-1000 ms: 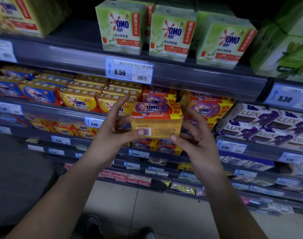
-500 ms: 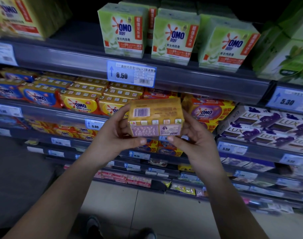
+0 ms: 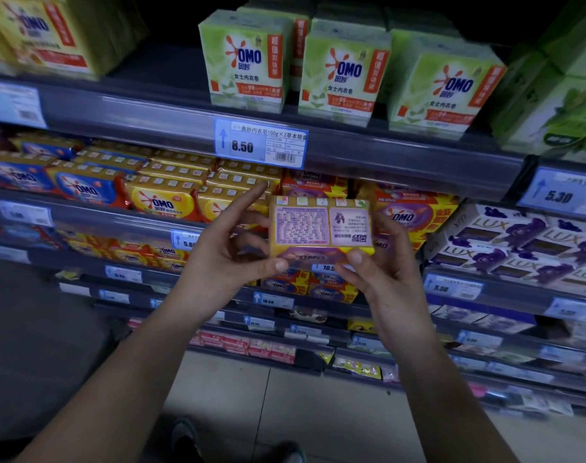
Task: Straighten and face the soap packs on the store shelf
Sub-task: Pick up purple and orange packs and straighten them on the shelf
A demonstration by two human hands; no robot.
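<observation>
Both hands, left hand point(image 3: 231, 259) and right hand point(image 3: 385, 275), pinched soap pack point(image 3: 320, 230) just below price tag point(image 3: 261, 145); back panel faced out, likely checking orientation.

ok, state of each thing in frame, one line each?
soap pack: off the shelf, back panel toward camera
left hand: holding pack's left edge
right hand: holding pack's right edge
green OMO boxes: upright, fronts out
LUX packs: stacked, tilted

Yellow-purple soap pack point(image 3: 320, 230), printed back facing camera, level, before shelf
</observation>
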